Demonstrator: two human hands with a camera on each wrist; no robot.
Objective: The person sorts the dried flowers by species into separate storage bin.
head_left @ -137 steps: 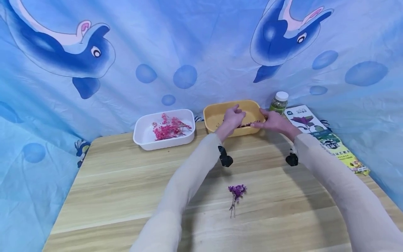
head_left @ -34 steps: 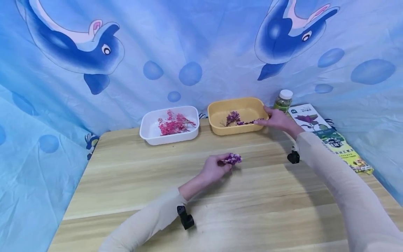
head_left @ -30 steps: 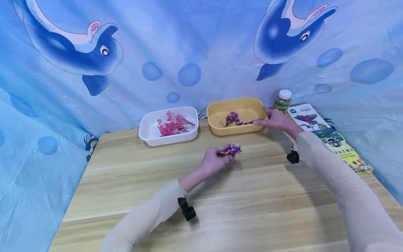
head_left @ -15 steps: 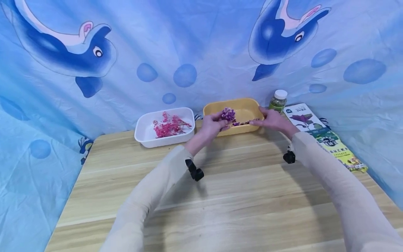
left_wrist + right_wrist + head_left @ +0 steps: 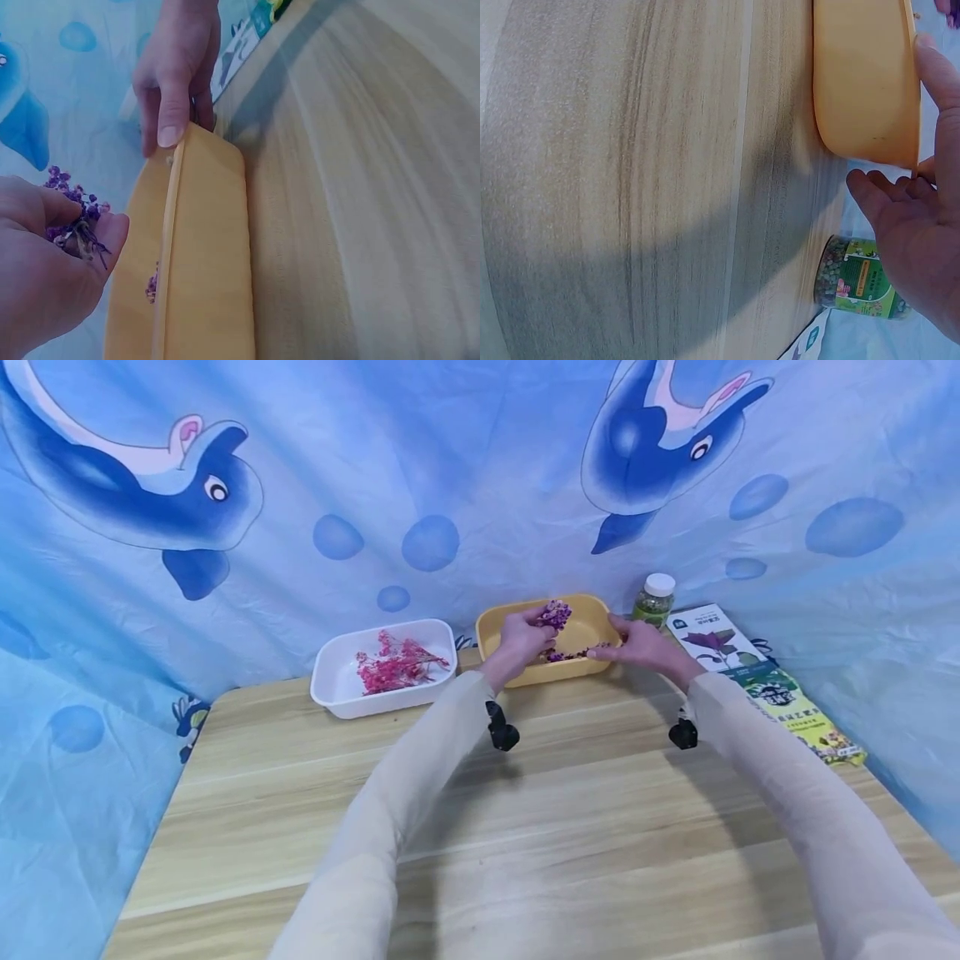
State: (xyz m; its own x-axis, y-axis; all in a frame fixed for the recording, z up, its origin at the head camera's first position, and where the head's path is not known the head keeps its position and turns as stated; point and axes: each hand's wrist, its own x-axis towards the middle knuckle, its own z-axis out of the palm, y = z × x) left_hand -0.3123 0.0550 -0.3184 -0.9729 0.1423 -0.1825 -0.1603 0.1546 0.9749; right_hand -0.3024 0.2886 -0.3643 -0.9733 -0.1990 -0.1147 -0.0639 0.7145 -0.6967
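Above the left part of the yellow tray (image 5: pixel 558 674), my left hand (image 5: pixel 519 637) pinches a sprig of dried purple flowers (image 5: pixel 556 613) between thumb and fingers. In the left wrist view, the thin stems of the sprig (image 5: pixel 79 221) poke out by the thumb. My right hand (image 5: pixel 643 647) grips the tray's right end, its thumb over the rim, as the right wrist view shows at the tray's corner (image 5: pixel 866 82). More purple flowers (image 5: pixel 566 655) lie inside along the tray's near wall, partly hidden by my left hand.
Left of the yellow tray stands a white tray (image 5: pixel 390 699) holding pink dried flowers (image 5: pixel 397 664). A white-capped jar (image 5: pixel 654 599) stands behind my right hand. Printed packets (image 5: pixel 712 639) lie along the table's right side, and a blue dolphin curtain (image 5: pixel 495 468) hangs behind.
My left hand has picked the purple sprig up from the middle of the table and carried it forward over the yellow tray. My right hand has stayed at the tray's right end.
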